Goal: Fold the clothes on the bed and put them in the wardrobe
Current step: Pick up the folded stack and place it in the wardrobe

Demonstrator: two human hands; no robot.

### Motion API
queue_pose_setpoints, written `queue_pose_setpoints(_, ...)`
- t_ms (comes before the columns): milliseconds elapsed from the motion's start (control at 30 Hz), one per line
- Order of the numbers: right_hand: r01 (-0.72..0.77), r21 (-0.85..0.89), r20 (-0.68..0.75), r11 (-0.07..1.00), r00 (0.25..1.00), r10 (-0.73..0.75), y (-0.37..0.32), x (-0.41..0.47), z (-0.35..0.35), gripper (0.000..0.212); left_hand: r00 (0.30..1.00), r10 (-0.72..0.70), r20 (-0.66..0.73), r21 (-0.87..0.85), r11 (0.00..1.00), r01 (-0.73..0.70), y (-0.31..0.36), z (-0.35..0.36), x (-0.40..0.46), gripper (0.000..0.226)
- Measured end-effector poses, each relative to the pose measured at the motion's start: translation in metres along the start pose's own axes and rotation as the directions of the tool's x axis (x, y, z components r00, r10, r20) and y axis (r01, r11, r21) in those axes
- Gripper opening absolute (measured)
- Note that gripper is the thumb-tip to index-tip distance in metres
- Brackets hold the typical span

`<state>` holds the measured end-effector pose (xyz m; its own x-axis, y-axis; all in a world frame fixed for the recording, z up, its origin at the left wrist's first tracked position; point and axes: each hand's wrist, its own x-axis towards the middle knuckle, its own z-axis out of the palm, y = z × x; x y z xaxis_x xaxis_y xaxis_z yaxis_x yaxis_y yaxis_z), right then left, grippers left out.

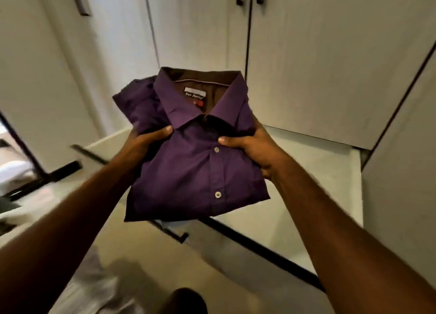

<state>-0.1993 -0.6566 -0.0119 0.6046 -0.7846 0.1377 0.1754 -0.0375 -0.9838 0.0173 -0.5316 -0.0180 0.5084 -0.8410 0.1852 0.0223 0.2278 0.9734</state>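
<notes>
Folded dark purple button-up cotton shirt (pixel 195 153), collar away from the person, is held in the air before the closed white wardrobe doors (pixel 330 61) with dark handles. Left hand (pixel 151 140) grips its left edge, thumb on top. Right hand (pixel 250 146) grips its right edge, thumb beside a white button (pixel 216 150).

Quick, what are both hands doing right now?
Left hand: grips the folded purple shirt at its left side.
Right hand: grips the shirt's right side.
</notes>
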Motion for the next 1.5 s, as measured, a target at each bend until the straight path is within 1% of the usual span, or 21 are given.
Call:
queue_pose_setpoints(100, -0.015, 0.002, -0.12, 1.0, 0.993, 0.015, 0.021, 0.028, -0.068, 0.08, 0.992, -0.064, 0.107, -0.002, 0.998, 0.065, -0.04, 0.057, 0.063, 0.055)
queue_pose_setpoints(167, -0.044, 0.021, -0.219, 0.999, 0.975, 0.047, 0.042, 0.043, -0.113, 0.082, 0.973, -0.156, 0.169, -0.002, 0.987, 0.158, -0.077, 0.094, 0.102, 0.059)
queue_pose_setpoints(233, -0.114, 0.051, -0.305, 0.992, 0.944, 0.124, 0.07, 0.044, -0.147, 0.087, 0.931, -0.274, 0.24, 0.041, 0.961, 0.272, -0.111, 0.126, 0.126, 0.062)
queue_pose_setpoints(333, -0.196, 0.11, -0.422, 0.975, 0.878, 0.224, 0.103, 0.028, -0.183, 0.084, 0.862, -0.416, 0.29, 0.108, 0.909, 0.403, -0.155, 0.163, 0.141, 0.068)
queue_pose_setpoints(367, -0.226, 0.122, -0.467, 0.966, 0.846, 0.257, 0.114, 0.023, -0.198, 0.084, 0.833, -0.459, 0.308, 0.126, 0.888, 0.442, -0.17, 0.177, 0.147, 0.072)
queue_pose_setpoints(467, -0.325, 0.077, -0.593, 0.943, 0.745, 0.305, 0.136, 0.009, -0.226, 0.087, 0.747, -0.567, 0.347, 0.191, 0.823, 0.535, -0.2, 0.212, 0.152, 0.084)
queue_pose_setpoints(567, -0.456, 0.049, -0.706, 0.888, 0.614, 0.354, 0.157, 0.0, -0.24, 0.097, 0.684, -0.635, 0.359, 0.281, 0.772, 0.57, -0.227, 0.241, 0.155, 0.084)
queue_pose_setpoints(633, -0.594, 0.031, -0.742, 0.804, 0.525, 0.416, 0.171, 0.0, -0.24, 0.101, 0.652, -0.686, 0.322, 0.368, 0.726, 0.582, -0.248, 0.251, 0.156, 0.088)
queue_pose_setpoints(733, -0.816, -0.031, -0.735, 0.577, 0.41, 0.54, 0.178, -0.001, -0.233, 0.106, 0.663, -0.721, 0.201, 0.504, 0.656, 0.562, -0.274, 0.249, 0.143, 0.118)
queue_pose_setpoints(767, -0.857, -0.058, -0.73, 0.512, 0.386, 0.564, 0.175, -0.002, -0.231, 0.106, 0.674, -0.721, 0.164, 0.546, 0.635, 0.546, -0.274, 0.247, 0.138, 0.122)
queue_pose_setpoints(800, -0.879, -0.092, -0.723, 0.467, 0.382, 0.575, 0.168, -0.001, -0.23, 0.104, 0.683, -0.719, 0.126, 0.584, 0.61, 0.535, -0.269, 0.247, 0.134, 0.121)
queue_pose_setpoints(900, -0.893, -0.207, -0.718, 0.401, 0.417, 0.558, 0.141, 0.006, -0.228, 0.098, 0.724, -0.687, 0.059, 0.673, 0.563, 0.48, -0.242, 0.248, 0.125, 0.108)
queue_pose_setpoints(1000, -0.906, -0.293, -0.728, 0.307, 0.419, 0.543, 0.106, 0.024, -0.232, 0.096, 0.749, -0.662, 0.016, 0.77, 0.487, 0.413, -0.207, 0.256, 0.125, 0.112)
queue_pose_setpoints(1067, -0.87, -0.405, -0.687, 0.281, 0.492, 0.535, 0.083, 0.032, -0.233, 0.097, 0.764, -0.645, -0.019, 0.813, 0.435, 0.387, -0.175, 0.265, 0.121, 0.113)
queue_pose_setpoints(1100, -0.845, -0.464, -0.665, 0.267, 0.531, 0.525, 0.076, 0.037, -0.232, 0.097, 0.772, -0.635, -0.009, 0.824, 0.432, 0.366, -0.166, 0.268, 0.12, 0.112)
queue_pose_setpoints(1167, -0.746, -0.602, -0.575, 0.285, 0.653, 0.493, 0.051, 0.041, -0.235, 0.092, 0.809, -0.587, -0.001, 0.832, 0.449, 0.327, -0.135, 0.279, 0.111, 0.105)
queue_pose_setpoints(1200, -0.673, -0.68, -0.512, 0.29, 0.72, 0.469, 0.036, 0.041, -0.238, 0.088, 0.831, -0.556, -0.014, 0.837, 0.448, 0.314, -0.116, 0.286, 0.104, 0.1)
queue_pose_setpoints(1300, -0.4, -0.885, -0.294, 0.238, 0.877, 0.38, -0.003, 0.041, -0.245, 0.07, 0.878, -0.472, -0.076, 0.858, 0.418, 0.299, -0.063, 0.3, 0.075, 0.079)
queue_pose_setpoints(1367, -0.24, -0.942, -0.151, 0.236, 0.928, 0.342, -0.032, 0.037, -0.236, 0.06, 0.886, -0.43, -0.173, 0.833, 0.416, 0.364, -0.025, 0.301, 0.047, 0.074)
queue_pose_setpoints(1433, -0.117, -0.963, -0.035, 0.242, 0.947, 0.32, -0.058, 0.029, -0.22, 0.054, 0.887, -0.396, -0.236, 0.812, 0.422, 0.404, 0.008, 0.295, 0.015, 0.071)
queue_pose_setpoints(1500, 0.004, -0.966, 0.087, 0.258, 0.946, 0.311, -0.081, 0.016, -0.196, 0.049, 0.89, -0.339, -0.304, 0.789, 0.433, 0.435, 0.034, 0.283, -0.02, 0.058)
